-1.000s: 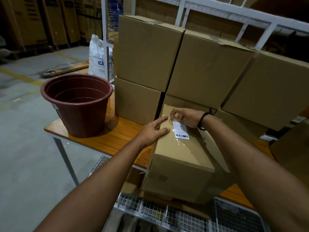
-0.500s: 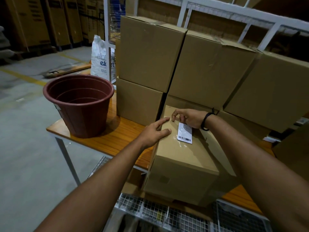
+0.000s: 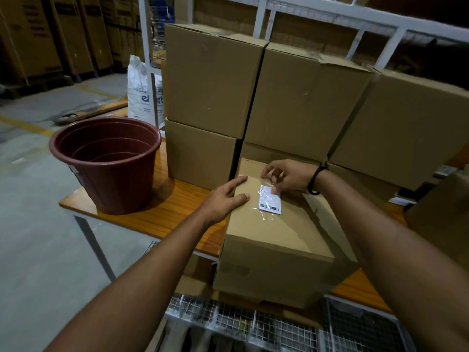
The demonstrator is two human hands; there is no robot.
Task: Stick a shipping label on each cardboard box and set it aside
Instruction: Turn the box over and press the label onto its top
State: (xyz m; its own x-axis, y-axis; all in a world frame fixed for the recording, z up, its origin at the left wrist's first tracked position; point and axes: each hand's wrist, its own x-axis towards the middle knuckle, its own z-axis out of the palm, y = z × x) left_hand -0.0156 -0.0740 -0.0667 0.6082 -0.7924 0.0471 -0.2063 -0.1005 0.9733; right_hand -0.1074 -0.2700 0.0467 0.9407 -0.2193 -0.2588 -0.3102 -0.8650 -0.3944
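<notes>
Cardboard box (image 3: pixel 274 240) sits at table (image 3: pixel 157 212) front edge, within easy reach. Left hand (image 3: pixel 223 199) lies flat and open against its left top edge, bracing it. Right hand (image 3: pixel 286 177) fingertips press the shipping label (image 3: pixel 269 203) down (clear film around it), grasping nothing.

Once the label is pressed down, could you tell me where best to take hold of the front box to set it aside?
Probably grip the box by its two long side walls, one hand from each side, since it overhangs the table edge.
</notes>
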